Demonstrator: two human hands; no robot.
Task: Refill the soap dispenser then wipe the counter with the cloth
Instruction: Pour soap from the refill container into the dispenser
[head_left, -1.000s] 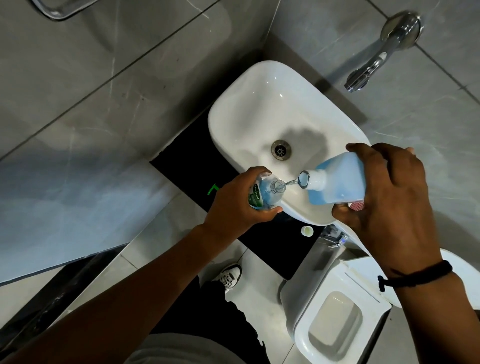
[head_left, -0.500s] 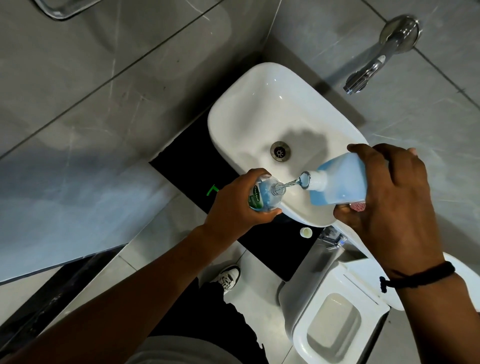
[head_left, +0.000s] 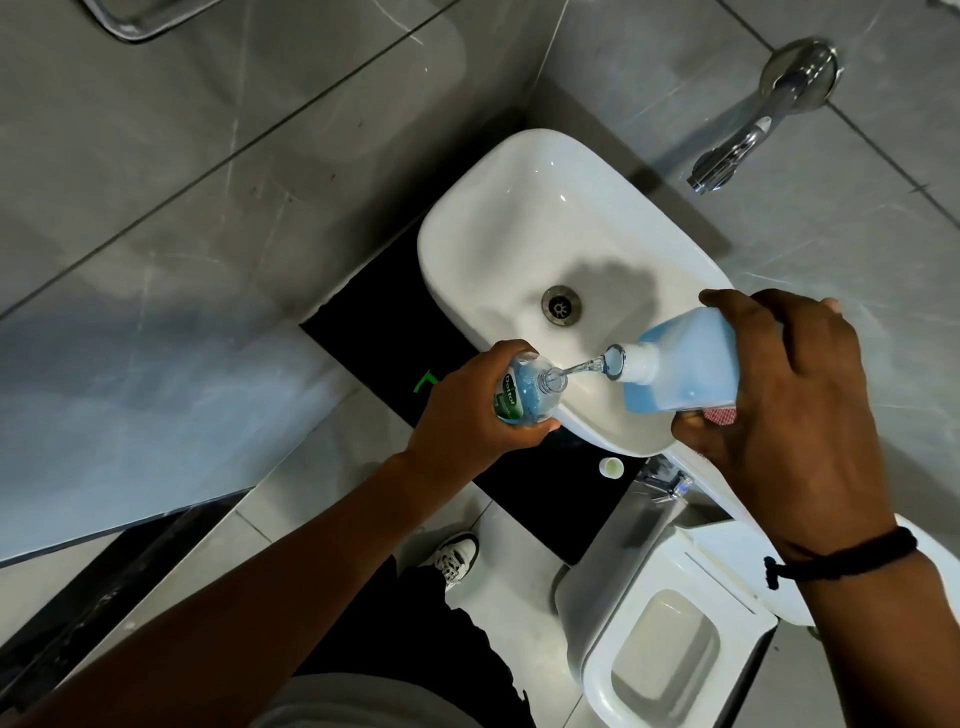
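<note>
My left hand (head_left: 470, 410) grips a small clear soap dispenser bottle (head_left: 524, 392) with a green label, its pump off and its neck open, held at the near rim of the white sink (head_left: 498, 208). My right hand (head_left: 784, 395) holds a larger refill bottle (head_left: 685, 364) of blue liquid tipped sideways over the basin. A thin stream of soap (head_left: 579, 368) runs from its white neck into the dispenser's mouth. A small white cap (head_left: 611, 466) lies on the black counter (head_left: 374, 332) below the sink. No cloth is in view.
A chrome wall tap (head_left: 748, 140) sticks out above the sink at the upper right. A white toilet (head_left: 670, 639) stands at the lower right. Grey tiled walls surround the sink. My shoe (head_left: 457, 558) stands on the light floor tiles below.
Both hands hold almost the same pose while the stream keeps running into the dispenser. The view has shifted only slightly.
</note>
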